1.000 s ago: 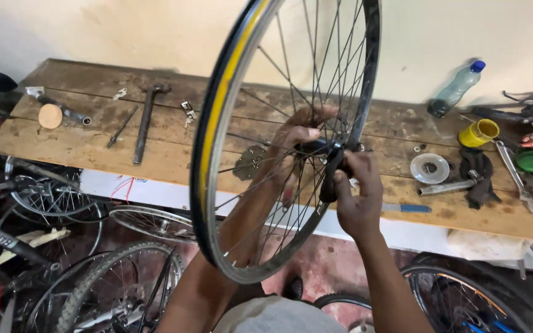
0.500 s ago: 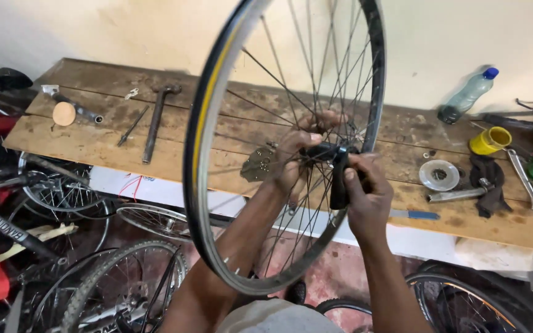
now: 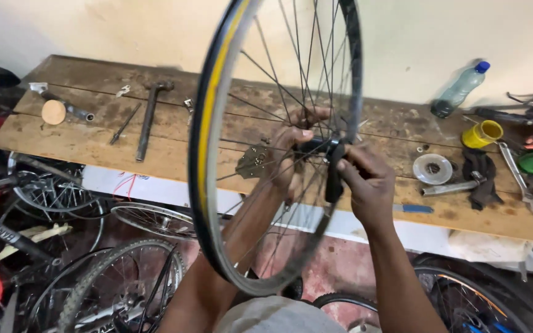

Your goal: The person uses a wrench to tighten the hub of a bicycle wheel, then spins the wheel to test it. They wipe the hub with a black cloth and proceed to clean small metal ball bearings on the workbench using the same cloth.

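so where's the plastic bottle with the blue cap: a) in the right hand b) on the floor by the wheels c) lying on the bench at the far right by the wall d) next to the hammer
c: the plastic bottle lies on the wooden bench at its far right, against the wall, beyond the yellow cup.

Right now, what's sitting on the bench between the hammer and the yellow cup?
In the head view, the bicycle wheel stands between the hammer and the yellow cup, with the left hand and right hand at its hub.
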